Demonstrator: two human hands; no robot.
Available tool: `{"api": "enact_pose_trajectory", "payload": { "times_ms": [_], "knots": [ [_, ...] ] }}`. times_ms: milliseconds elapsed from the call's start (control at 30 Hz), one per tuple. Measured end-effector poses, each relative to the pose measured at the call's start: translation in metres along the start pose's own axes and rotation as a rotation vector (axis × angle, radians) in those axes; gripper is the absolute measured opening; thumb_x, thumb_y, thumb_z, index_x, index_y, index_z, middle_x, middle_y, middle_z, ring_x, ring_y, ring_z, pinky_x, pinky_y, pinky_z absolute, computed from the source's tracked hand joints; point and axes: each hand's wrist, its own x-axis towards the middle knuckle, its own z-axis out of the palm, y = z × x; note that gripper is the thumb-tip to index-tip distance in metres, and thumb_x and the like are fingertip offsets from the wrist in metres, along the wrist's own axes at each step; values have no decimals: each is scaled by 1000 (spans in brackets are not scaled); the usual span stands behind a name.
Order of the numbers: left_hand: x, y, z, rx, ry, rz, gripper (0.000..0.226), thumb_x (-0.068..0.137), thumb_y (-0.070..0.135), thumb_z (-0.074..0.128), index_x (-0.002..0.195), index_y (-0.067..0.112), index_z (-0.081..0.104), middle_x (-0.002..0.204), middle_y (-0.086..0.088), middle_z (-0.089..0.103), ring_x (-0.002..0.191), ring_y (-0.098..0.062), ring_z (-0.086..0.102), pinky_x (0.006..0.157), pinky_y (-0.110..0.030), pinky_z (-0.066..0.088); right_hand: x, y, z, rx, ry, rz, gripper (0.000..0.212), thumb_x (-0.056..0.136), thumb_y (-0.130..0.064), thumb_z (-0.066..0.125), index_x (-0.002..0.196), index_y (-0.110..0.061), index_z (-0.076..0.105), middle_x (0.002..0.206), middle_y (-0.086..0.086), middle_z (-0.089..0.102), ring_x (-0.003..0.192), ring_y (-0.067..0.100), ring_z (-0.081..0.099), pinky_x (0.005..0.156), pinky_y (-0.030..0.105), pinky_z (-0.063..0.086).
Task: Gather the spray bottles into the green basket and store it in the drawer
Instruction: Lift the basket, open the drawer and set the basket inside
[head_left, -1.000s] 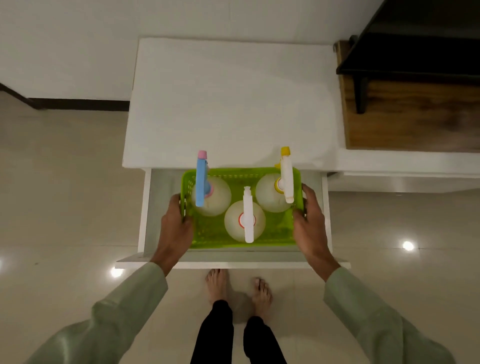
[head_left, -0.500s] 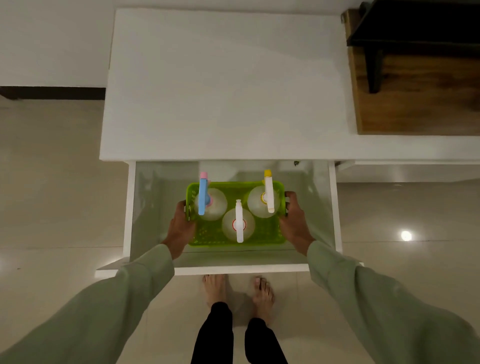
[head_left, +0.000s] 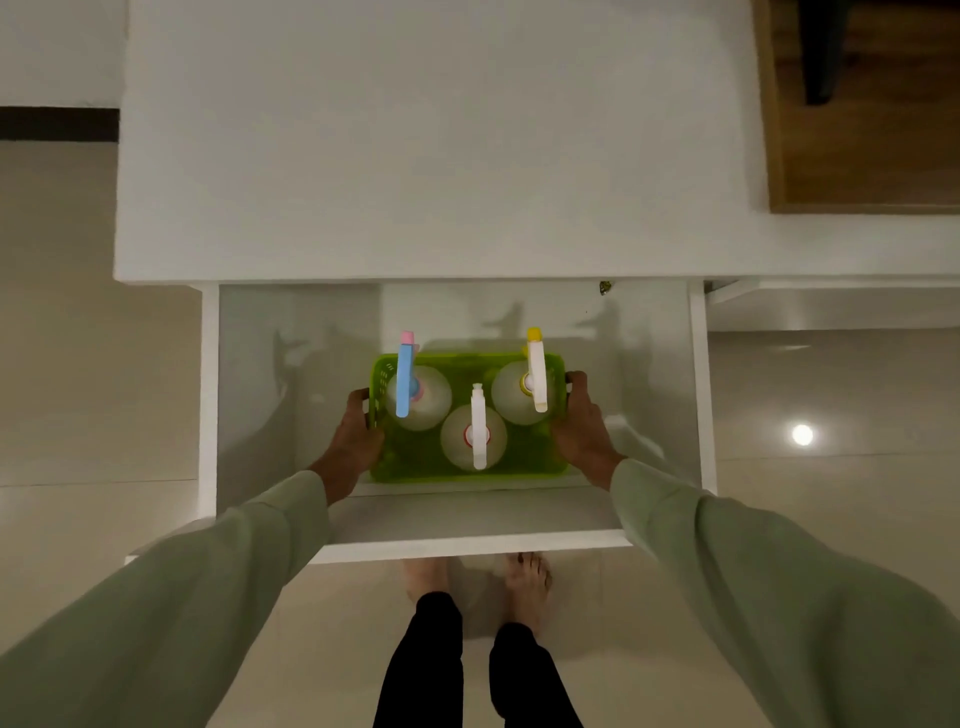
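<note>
The green basket (head_left: 519, 465) sits low inside the open white drawer (head_left: 467, 540), near its front. Three spray bottles stand upright in it: one with a blue and pink head (head_left: 404, 382) at the left, one with a white head (head_left: 478, 428) in the middle front, one with a yellow and white head (head_left: 536, 371) at the right. My left hand (head_left: 356, 441) grips the basket's left rim and my right hand (head_left: 584, 428) grips its right rim.
The white cabinet top (head_left: 415, 156) lies above the drawer. A wooden surface (head_left: 857, 130) is at the upper right. Glossy floor tiles (head_left: 93, 364) surround the cabinet. My bare feet (head_left: 478, 577) stand just under the drawer front.
Both hands have lowered the basket with the bottles from the drawer's top edge down into the drawer. The drawer's inside shows more fully now.
</note>
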Motion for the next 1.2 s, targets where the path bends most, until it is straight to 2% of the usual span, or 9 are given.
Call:
{"api": "enact_pose_trajectory", "payload": {
  "times_ms": [300,400,500,633,800,867,967,1067,1200],
  "knots": [
    [2,-3,0,-23,-28,-12,64,90,-4,54,143,20,26,109,-17,63,71,-27,58,57,-35,49,-2,3,0,25,-61,21,60,95,-6,48,149,-15,22,122,27,62,98,43,64,82,55,57],
    [-13,6,-6,-126,50,-89,71,89,-4,54,145,26,23,128,-10,54,89,-27,59,68,-35,50,-17,1,-14,62,-65,105,76,94,-5,53,157,-16,13,144,23,49,116,42,60,95,52,54],
    [-53,20,-18,-207,173,-50,63,88,-9,48,143,20,33,138,-16,52,100,-25,53,76,-35,44,-51,-5,-35,81,-1,75,71,89,5,48,154,-11,25,150,22,45,129,39,52,100,46,49],
    [-141,33,-21,71,218,276,43,93,1,52,134,12,45,124,-12,61,97,-23,61,75,-28,48,-117,-9,-45,-28,23,-193,47,99,-11,53,145,-10,44,144,12,56,130,29,55,107,45,47],
    [-211,20,-11,656,-90,513,44,95,43,55,135,28,50,131,8,61,119,-15,57,106,-37,43,-157,6,-42,-316,-299,-438,53,97,-54,52,141,-24,53,138,-4,61,123,16,56,105,37,41],
    [-207,18,-11,800,-62,591,39,91,34,62,129,26,60,130,5,64,120,-18,59,108,-35,40,-151,11,-39,-553,-292,-588,45,99,-48,52,136,-24,56,134,-6,62,120,18,54,100,35,36],
    [-198,22,-12,866,-47,668,32,86,16,69,118,18,69,118,0,72,105,-24,69,91,-37,55,-144,14,-36,-724,-190,-733,31,97,-30,57,126,-21,60,124,-3,66,109,24,60,90,38,42],
    [-193,23,-13,943,13,802,35,74,6,79,108,14,74,103,-5,77,87,-27,75,74,-37,61,-143,13,-34,-761,-94,-795,27,92,-19,66,120,-16,66,112,2,72,96,28,67,80,42,51],
    [-182,31,-10,904,138,858,36,74,4,80,108,11,74,103,-8,77,90,-31,74,79,-40,60,-136,1,-32,-708,55,-808,29,84,-6,73,112,-11,71,107,5,74,94,31,69,76,43,53]
  ]
}}
